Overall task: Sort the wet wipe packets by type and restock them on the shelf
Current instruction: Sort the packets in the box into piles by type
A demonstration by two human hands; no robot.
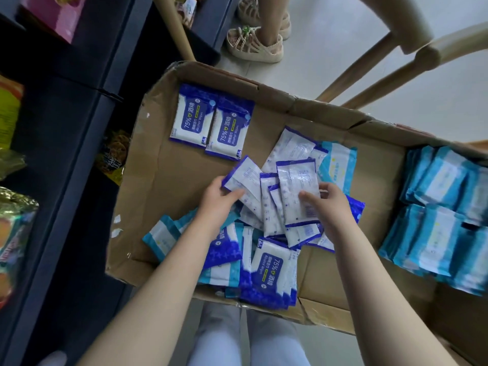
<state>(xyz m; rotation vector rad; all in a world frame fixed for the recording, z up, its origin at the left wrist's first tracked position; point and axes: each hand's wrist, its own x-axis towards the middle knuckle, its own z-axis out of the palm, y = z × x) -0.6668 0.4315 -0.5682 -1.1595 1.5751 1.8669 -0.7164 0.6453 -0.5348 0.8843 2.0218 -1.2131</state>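
Note:
A flattened cardboard box (148,180) holds a loose pile of wet wipe packets. My left hand (219,196) pinches the lower edge of a dark blue packet (244,175) lying back side up. My right hand (326,199) grips another dark blue packet (298,186), also back side up, with the thumb on top. Two dark blue 75% alcohol wipe packets (211,122) lie side by side, face up, at the far left of the box. Light blue packets (438,217) stand in neat rows at the right. More mixed packets (264,268) lie under my wrists.
A dark shelf unit (79,128) with snack bags (13,233) runs along the left. A wooden chair's legs (369,67) stand beyond the box. Another person's sandalled feet (261,40) are on the floor at the top. My knees (245,339) are under the box.

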